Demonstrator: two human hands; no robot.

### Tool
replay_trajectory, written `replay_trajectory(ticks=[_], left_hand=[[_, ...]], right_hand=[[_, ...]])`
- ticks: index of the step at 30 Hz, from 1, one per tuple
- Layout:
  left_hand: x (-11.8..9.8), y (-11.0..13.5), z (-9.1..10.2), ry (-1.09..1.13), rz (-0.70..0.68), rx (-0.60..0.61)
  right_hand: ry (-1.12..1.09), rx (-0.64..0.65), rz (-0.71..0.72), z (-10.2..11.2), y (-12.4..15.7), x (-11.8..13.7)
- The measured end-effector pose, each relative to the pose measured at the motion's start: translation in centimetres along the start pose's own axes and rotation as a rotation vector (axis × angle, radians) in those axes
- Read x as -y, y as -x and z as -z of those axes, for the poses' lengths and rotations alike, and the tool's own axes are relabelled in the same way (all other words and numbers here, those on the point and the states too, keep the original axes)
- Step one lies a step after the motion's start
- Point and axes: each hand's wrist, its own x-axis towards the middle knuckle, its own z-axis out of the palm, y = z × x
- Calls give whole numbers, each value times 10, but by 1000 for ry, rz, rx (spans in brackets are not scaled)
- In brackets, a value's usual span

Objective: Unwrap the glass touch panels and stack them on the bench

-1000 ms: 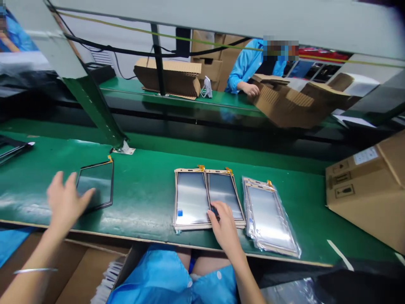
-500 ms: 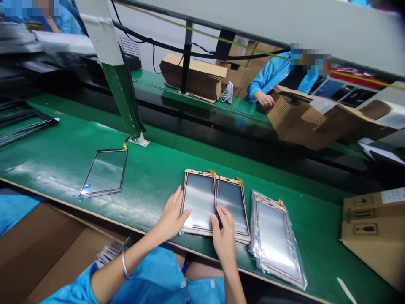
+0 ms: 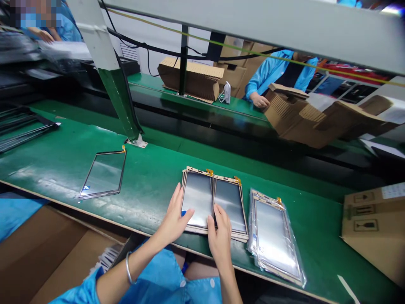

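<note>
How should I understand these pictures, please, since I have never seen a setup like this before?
There is no machine here: a person works with bare hands, and every picture comes from one camera worn on the head, looking forward and down. On the green bench, two stacks of screen panels lie side by side. The left hand is spread at the outer edge of the left stack; the right hand is where the stacks meet. Neither lifts anything, though I cannot tell whether the right one grips a panel. A single panel lies to the left; plastic-wrapped panels and a cardboard box are to the right. The hand across the bench is a co-worker's.
</note>
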Motion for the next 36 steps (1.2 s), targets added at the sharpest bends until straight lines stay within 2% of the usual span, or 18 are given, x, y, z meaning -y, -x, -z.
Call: replay_trajectory(ticks=[2, 4, 8, 11, 15, 20, 24, 28, 33, 36], left_hand=[[-15, -5, 0, 338, 101, 28], [-28, -16, 1, 557, 218, 101], [-38, -47, 7, 634, 423, 234], [-41, -54, 14, 633, 501, 293], [-47, -27, 21, 660, 495, 392], [-37, 15, 27, 697, 527, 585], [-30, 24, 33, 647, 523, 621], [-32, 25, 38, 620, 490, 641], [-37, 25, 38, 500, 404, 668], [-45, 25, 43, 366, 354, 712]], right_hand=[[-20, 1, -11, 1, -1, 0], [-39, 3, -27, 1, -1, 2], [-122, 7, -74, 6, -1, 6], [-378, 23, -203, 19, -10, 9], [-745, 79, -424, 47, -34, 9], [-893, 255, -523, 75, -58, 15], [-894, 291, -528, 93, -60, 25], [-751, 276, -409, 106, -53, 33], [-534, 133, -319, 97, -30, 28], [-329, 154, -200, 94, -18, 19]])
